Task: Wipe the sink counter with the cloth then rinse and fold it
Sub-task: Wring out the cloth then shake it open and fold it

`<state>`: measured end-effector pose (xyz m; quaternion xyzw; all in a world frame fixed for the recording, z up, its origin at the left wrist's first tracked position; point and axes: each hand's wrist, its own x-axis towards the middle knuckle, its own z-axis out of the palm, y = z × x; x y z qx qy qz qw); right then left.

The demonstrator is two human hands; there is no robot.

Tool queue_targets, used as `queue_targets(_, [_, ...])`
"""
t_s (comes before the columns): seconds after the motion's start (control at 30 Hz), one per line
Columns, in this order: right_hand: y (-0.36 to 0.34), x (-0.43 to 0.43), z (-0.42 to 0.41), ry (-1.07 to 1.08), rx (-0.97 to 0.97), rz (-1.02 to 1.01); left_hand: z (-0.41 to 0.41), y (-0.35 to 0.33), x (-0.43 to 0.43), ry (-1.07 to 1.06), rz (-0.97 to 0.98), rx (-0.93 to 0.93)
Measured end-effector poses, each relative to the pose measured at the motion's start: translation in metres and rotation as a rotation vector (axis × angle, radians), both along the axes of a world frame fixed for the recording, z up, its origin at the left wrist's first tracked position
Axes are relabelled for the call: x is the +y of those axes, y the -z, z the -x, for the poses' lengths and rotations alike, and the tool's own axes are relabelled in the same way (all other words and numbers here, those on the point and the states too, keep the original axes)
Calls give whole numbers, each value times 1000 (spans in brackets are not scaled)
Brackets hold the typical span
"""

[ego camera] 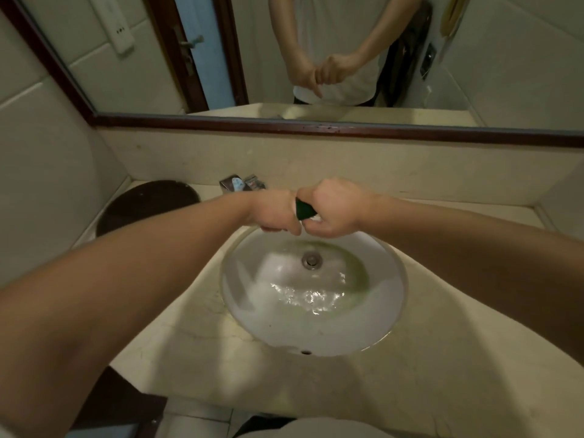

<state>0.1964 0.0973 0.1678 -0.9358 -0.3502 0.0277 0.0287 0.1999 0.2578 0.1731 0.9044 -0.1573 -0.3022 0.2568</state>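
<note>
Cloth [304, 210] mostly hidden, gripped between both hands, above sink [392, 298]

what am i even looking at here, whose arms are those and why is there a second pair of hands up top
There is no machine here. A person wears a wide-angle camera on the head, so you look down along that person's own arms. The left hand and right hand meet above the sink, both closed around a bunched dark green cloth, which looks like wringing. The sink sits in a pale stone counter and has water pooled near its drain.

The second pair of hands is only a reflection: a mirror with a dark wooden frame hangs above the counter and shows the same person from the front.

On the counter, back left, lies a dark round object, and beside it a small item, too blurred to identify.
</note>
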Motion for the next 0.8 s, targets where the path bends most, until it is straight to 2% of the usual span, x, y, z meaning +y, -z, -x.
queue_targets(0.1, [4, -3, 2, -25, -30, -172, 6, -9, -1, 21, 2, -72])
queue_targets(0.17, [1, -1, 5, 83, -4, -288, 7, -12, 0, -27, 86, -78])
queue_targets(0.27, [-12, 4, 8, 345, 143, -480, 13, -16, 7, -219, 351, -106])
queue_targets(0.33, [-25, 5, 8, 554, 339, -626, 23, -20, 12, -287, 565, -223])
queue_targets(0.37, [-33, 3, 8, 651, 513, -740, 27, -19, 15, -258, 590, -380])
queue_targets(0.4, [-43, 1, 9, 710, 725, -865, 31, -18, 19, -181, 519, -618])
queue_targets(0.47, [-61, -7, 14, 706, 1102, -1009, 33, -13, 21, 51, 260, -1132])
queue_targets(0.53, [-78, -8, 22, 649, 1343, -1006, 30, -15, 15, 167, 159, -1510])
queue_targets(0.6, [-92, -4, 31, 627, 1456, -973, 28, -32, -1, 178, 221, -1813])
queue_targets(0.67, [-103, -2, 38, 626, 1485, -968, 23, -54, -11, 254, 228, -1993])
queue_targets(0.8, [-112, -4, 42, 673, 1440, -989, 11, -82, -14, 509, 100, -2045])
